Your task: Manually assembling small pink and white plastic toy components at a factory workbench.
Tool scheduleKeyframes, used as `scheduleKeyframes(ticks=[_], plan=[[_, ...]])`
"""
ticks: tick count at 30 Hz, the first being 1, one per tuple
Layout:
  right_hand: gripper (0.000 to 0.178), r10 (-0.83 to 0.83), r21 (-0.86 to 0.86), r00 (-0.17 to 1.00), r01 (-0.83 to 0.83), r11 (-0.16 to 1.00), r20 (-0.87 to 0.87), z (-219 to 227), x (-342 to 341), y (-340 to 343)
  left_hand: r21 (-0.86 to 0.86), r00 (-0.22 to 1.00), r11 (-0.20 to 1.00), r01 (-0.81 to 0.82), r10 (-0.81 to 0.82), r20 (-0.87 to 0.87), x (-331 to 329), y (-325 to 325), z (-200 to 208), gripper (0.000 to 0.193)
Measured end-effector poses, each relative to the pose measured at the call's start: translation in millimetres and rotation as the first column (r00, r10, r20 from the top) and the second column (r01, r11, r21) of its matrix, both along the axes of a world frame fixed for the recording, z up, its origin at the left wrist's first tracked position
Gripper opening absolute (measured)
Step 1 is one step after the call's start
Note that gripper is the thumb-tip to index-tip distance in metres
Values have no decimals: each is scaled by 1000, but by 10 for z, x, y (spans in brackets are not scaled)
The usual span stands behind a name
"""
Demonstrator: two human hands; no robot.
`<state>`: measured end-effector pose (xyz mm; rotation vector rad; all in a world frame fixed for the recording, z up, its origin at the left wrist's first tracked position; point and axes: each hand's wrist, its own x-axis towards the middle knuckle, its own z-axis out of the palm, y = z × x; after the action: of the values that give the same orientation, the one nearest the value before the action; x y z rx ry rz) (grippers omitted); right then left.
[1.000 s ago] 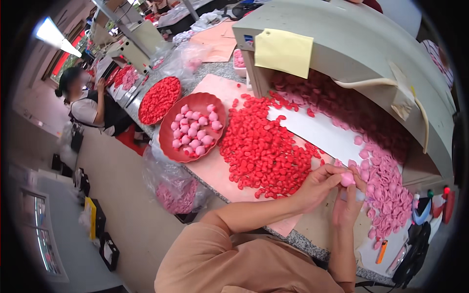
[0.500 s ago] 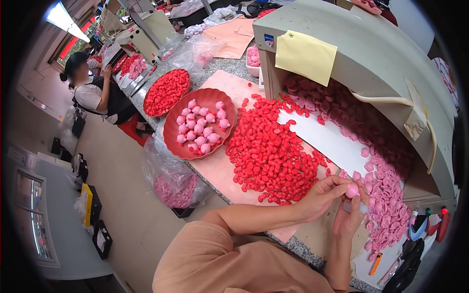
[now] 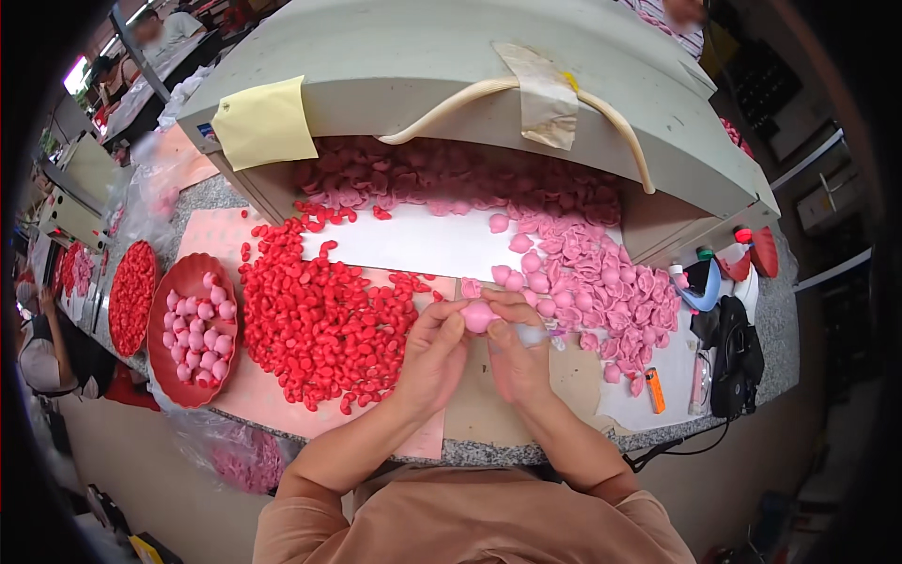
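Observation:
A round pink rubbery piece [image 3: 478, 317] sits between the fingertips of both hands, above the brown sheet at the table's front. My left hand [image 3: 434, 350] pinches it from the left. From the right, my right hand [image 3: 519, 362] closes on the same piece. A small translucent white object [image 3: 532, 335] with a thin tip shows beside the right fingers; it looks like a glue bottle, partly hidden. Just left of my hands spreads a heap of small red pieces [image 3: 315, 324]. To the right lie many pink shell-like pieces [image 3: 611, 305].
A grey hood-like housing [image 3: 451, 80] arches over the back, with more pink pieces beneath. At left, a red scalloped bowl [image 3: 178, 387] holds pink assembled pieces, beside a bowl of red pieces [image 3: 132, 296]. An orange lighter [image 3: 655, 390] and black pouch [image 3: 736, 362] lie right. Co-workers sit far left.
The view has swung right, bringing my hands to the middle. Both hands still hold the pink piece, with the right fingers now drawn in closer opposite the left.

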<state>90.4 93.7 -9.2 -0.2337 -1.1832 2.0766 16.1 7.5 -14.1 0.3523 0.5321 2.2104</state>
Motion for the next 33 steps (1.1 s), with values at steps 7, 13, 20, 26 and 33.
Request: scheduleKeyframes(ticks=[7,13,20,26,33], plan=[[34,-32,303,973,-40,952,229,86,59,80,-69,980,992,-105,91,-178,-14,11,-69,15],[39,-118,565,971,-20,825,207,120,61,129,-78,959,990,-118,93,-267,-40,-14,-42,14],[34,-149,592,977,32,805,151,129,71,115,-61,960,993,-99,79,-269,-20,-11,-24,13],[30,-147,585,979,35,810,144,136,58,112,-72,969,993,-95,75,-237,-18,-15,-45,14],[28,-142,530,980,47,847,140,136,70,79,-53,975,994,-99,86,-204,29,-34,-47,12]])
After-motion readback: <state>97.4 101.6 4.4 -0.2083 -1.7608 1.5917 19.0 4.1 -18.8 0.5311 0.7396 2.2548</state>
